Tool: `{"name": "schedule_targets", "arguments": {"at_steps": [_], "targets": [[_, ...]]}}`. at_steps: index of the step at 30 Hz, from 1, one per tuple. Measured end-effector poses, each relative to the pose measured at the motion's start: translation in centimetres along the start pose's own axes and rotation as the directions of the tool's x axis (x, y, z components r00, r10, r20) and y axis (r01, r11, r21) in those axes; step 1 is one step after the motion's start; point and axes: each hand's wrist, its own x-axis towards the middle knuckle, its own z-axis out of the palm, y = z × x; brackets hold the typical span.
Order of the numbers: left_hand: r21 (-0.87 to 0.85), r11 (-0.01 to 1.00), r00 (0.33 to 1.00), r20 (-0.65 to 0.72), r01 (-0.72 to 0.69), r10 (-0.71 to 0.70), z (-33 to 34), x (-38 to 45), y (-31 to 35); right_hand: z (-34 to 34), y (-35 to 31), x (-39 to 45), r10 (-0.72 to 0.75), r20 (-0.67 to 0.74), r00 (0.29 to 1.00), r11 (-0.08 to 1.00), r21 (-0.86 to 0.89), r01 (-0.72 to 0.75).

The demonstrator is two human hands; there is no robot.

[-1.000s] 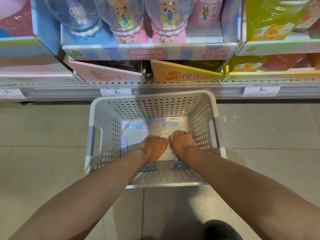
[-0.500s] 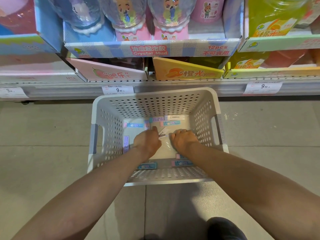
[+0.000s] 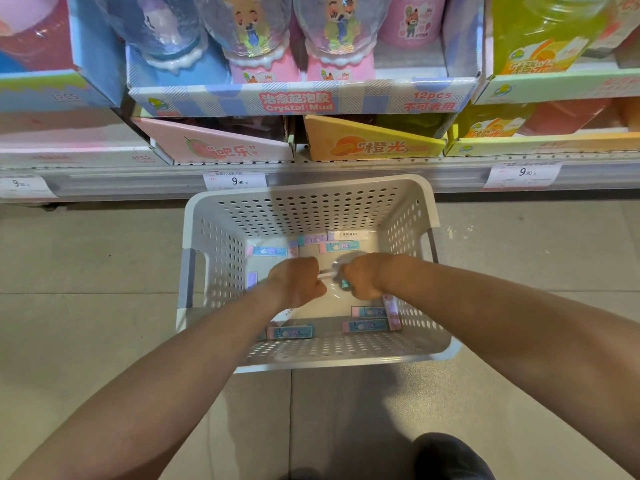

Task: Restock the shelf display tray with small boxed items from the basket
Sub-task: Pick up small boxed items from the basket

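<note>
A white perforated basket [image 3: 311, 188] stands on the floor below the shelf. Several small pink-and-teal boxes lie flat on its bottom, for example one near the front [image 3: 290, 331] and one at the back [image 3: 341, 246]. Both my hands are down inside the basket, close together. My left hand [image 3: 298, 284] is curled on a thin pale box [image 3: 325, 274] that sticks out toward the right. My right hand [image 3: 362, 280] is closed on small boxes, with a teal end [image 3: 344, 284] showing at the fingers. The boxes under my hands are hidden.
The shelf edge [image 3: 346, 171] with 9.90 price tags runs just behind the basket. Above it stand a pink display carton [image 3: 221, 147], an orange one [image 3: 370, 145] and a Crystal Mud tray [image 3: 298, 100] of toy jars. Grey floor tiles surround the basket; my dark shoe [image 3: 450, 459] is at the bottom.
My hands have drawn apart and risen a little from the basket floor, each now closed around small boxes. The view has shifted slightly downward.
</note>
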Motion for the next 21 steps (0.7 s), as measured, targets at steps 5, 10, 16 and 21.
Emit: {"name": "schedule_targets", "arguments": {"at_steps": [5,10,16,21], "targets": [[0.115,0.991,0.972,0.231,-0.066,0.038,-0.5,-1.9,-0.7,0.4,-0.4,-0.1,0.029,0.01,1.0,1.0,-0.003,-0.029],[0.145,0.985,0.926,0.377,-0.096,0.034,0.6,-2.8,-1.2,0.7,-0.6,0.1,0.054,0.006,0.999,0.999,-0.006,-0.054],[0.313,0.933,0.947,0.313,-0.18,0.078,0.9,-2.6,-1.0,1.3,-0.4,0.1,0.073,-0.01,0.997,0.995,0.072,-0.072],[0.316,0.926,0.945,0.309,-0.206,0.104,0.9,-2.3,-1.0,1.6,-0.2,0.2,0.091,-0.015,0.996,0.992,0.091,-0.089]]}}
